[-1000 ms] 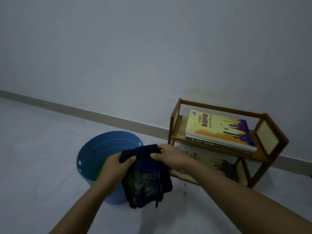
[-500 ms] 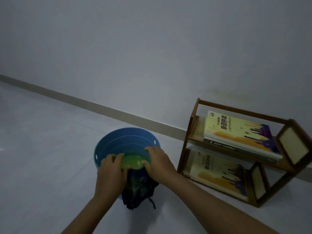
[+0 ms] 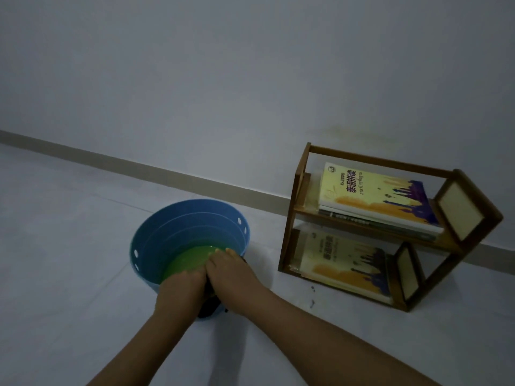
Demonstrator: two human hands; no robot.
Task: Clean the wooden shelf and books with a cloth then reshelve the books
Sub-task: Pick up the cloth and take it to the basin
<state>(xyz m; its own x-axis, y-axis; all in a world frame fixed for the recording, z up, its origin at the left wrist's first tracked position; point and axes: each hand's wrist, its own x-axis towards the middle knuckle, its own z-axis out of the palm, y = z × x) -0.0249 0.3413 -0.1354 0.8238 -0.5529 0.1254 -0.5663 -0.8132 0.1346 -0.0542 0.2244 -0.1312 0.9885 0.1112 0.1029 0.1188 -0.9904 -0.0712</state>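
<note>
Most of the dark cloth (image 3: 207,309) is hidden behind the left hand (image 3: 179,291) and right hand (image 3: 232,271); only a dark sliver shows between and below them, at the near rim of the blue bucket (image 3: 145,246). Fingertips dip out of sight. Both forearms run off the bottom edge. On the wooden shelf (image 3: 299,190), the lower book (image 3: 345,263) sits in shadow, its title unreadable, and the spines under the top book (image 3: 373,196) are too small to read.

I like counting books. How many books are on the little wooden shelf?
3 that I can see. A yellow book lies on top of a darker book on the upper board of the shelf; another yellow book lies on the bottom board. More may hide underneath.
</note>
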